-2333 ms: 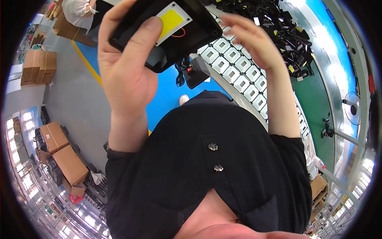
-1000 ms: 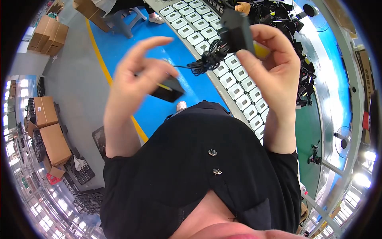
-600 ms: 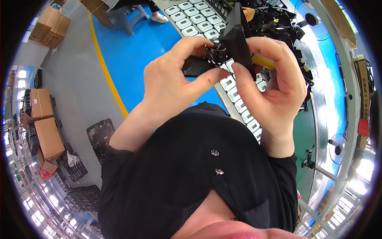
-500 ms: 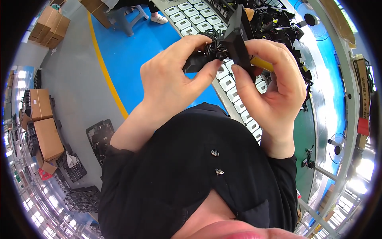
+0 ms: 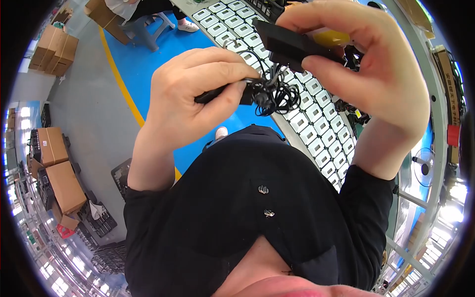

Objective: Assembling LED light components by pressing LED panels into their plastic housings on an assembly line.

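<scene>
My left hand [image 5: 193, 94] is closed, thumb against fingers, on a bundled black cable [image 5: 277, 96] whose tangled loops hang out to the right of the fingertips. A dark, flat-sided piece shows partly between its fingers; its kind is hidden. Higher and to the right, my right hand [image 5: 366, 59] pinches a black rectangular box-shaped device [image 5: 297, 44] between thumb and fingers, tilted. Inside the curl of that hand is a yellow object [image 5: 331, 37], mostly covered. Some cable strands rise toward the black device; whether they join it I cannot tell.
Beneath and beyond my hands runs a long table with rows of white square parts [image 5: 316, 116]. Cardboard boxes [image 5: 64, 185] and black trays [image 5: 106, 260] stand at left. A person's shoe [image 5: 188, 26] shows by a grey stool [image 5: 148, 32]. At right is a fan [image 5: 423, 168].
My hands have moved apart: the right one went up and right with the black device, now tipped flatter. My left hand shifted left and lower, and the cable loops hang more loosely.
</scene>
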Tool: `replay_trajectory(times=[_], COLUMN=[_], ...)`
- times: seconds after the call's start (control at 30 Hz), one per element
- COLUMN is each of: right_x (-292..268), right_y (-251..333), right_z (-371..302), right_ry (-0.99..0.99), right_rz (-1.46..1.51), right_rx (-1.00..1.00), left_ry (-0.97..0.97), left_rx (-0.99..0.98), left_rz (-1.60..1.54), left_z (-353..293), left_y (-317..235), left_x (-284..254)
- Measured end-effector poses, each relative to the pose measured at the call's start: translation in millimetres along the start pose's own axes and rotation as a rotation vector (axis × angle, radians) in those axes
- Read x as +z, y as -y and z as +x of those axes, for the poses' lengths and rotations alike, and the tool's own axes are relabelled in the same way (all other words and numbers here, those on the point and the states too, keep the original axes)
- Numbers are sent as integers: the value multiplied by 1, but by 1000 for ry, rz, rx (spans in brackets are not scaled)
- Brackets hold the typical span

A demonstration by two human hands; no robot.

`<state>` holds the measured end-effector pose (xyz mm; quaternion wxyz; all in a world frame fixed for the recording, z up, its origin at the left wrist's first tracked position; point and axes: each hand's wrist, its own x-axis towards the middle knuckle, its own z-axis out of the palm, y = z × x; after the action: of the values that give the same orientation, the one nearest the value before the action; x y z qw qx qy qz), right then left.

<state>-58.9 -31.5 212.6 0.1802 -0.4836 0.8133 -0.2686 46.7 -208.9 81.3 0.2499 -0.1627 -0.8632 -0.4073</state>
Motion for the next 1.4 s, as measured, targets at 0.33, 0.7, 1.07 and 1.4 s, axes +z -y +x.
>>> replay_trajectory(times=[0.33,0.7,1.07,1.4], right_x=[8,13,75,101], right_y=[-75,-118,-97,-81], right_z=[46,55,25,34], right_ry=[563,467,-536,-121], right_rz=[914,975,245,-19], right_rx=[29,-378,-259,-397], left_ry=[-49,-244,-292,-280], left_rx=[80,-346,-509,-114], left_rz=[-286,-234,-730,-1287], left_z=[5,-5,-48,-15], left_y=[16,19,30,30], left_x=[3,-14,-53,-92])
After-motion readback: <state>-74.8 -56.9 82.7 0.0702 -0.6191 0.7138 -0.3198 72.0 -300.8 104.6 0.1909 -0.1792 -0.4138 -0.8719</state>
